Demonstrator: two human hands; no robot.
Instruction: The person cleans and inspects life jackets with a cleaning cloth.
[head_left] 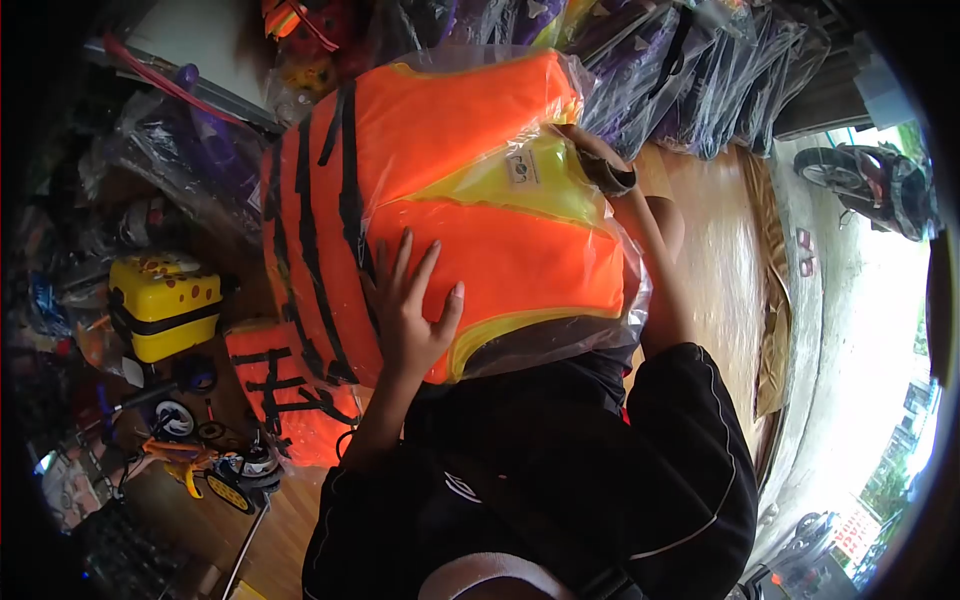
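Note:
An orange life vest (490,250) with a yellow lining and black straps lies across my lap inside a clear plastic bag. My left hand (413,312) rests flat on its lower front panel, fingers spread. At the vest's upper right edge, by the yellow neck opening, is my right hand (580,138), with a dark band round the wrist; its fingers are mostly hidden at the plastic and the vest. A second orange vest (285,385) with black straps lies on the floor, left of the first.
A yellow case (168,305) with a dark band stands at the left, above small wheeled toys (190,465). Plastic-wrapped purple items (690,80) line the top. Wooden floor (710,240) extends right toward a parked motorcycle (865,185) outside.

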